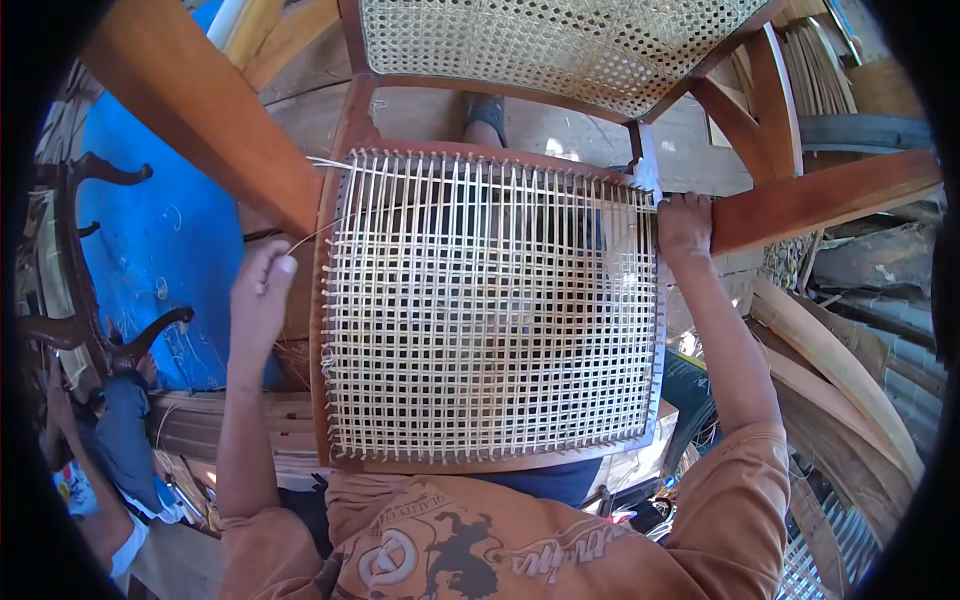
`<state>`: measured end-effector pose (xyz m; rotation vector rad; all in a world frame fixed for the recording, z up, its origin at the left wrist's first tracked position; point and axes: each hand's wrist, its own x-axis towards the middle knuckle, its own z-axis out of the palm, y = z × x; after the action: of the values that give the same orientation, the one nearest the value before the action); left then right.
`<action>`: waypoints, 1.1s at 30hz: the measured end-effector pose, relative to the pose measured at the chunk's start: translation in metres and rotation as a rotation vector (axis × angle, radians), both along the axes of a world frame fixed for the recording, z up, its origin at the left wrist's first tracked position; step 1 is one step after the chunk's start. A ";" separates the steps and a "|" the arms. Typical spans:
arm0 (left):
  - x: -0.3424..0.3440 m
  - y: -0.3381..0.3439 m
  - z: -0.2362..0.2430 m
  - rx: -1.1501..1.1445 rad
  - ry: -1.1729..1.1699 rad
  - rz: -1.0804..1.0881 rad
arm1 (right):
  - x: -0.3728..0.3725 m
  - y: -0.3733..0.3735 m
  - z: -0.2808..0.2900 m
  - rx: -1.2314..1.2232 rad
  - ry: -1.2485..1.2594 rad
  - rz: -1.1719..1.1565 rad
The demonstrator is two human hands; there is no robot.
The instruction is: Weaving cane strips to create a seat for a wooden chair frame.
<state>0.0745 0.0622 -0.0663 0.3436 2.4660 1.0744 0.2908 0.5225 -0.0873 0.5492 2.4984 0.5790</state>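
A wooden chair seat frame (326, 400) fills the middle, strung with a square grid of pale cane strands (490, 330), looser toward the far edge and pegged along its rims. My left hand (262, 290), left of the seat, pinches a thin cane strand (300, 242) that runs up and right over the weave. My right hand (684, 228) has its fingers curled at the seat's upper right edge, beside a wooden armrest (800, 200); what they grip is hidden. Loose pale strands stick out at the far left corner.
A woven cane backrest (540, 40) stands beyond the seat, a sandaled foot (485, 120) below it. A wooden beam (200, 100) slants at upper left. A blue sheet (180, 240), carved dark wood legs (130, 350) and another person (110, 460) are at left. Curved timber (840, 370) and corrugated metal lie at right.
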 end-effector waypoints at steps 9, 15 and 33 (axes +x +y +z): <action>0.006 0.002 -0.031 -0.095 0.187 -0.156 | 0.002 0.008 0.002 -0.052 -0.003 0.038; 0.002 0.009 -0.024 0.108 -0.262 -0.005 | -0.002 0.001 0.017 -0.222 0.130 0.108; -0.029 0.040 -0.003 -0.348 -0.511 -0.011 | 0.000 -0.013 0.039 -0.195 0.069 -0.401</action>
<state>0.0456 0.1017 -0.0694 -0.0278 2.1225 0.6094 0.2905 0.5094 -0.0484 0.9725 2.3763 0.1631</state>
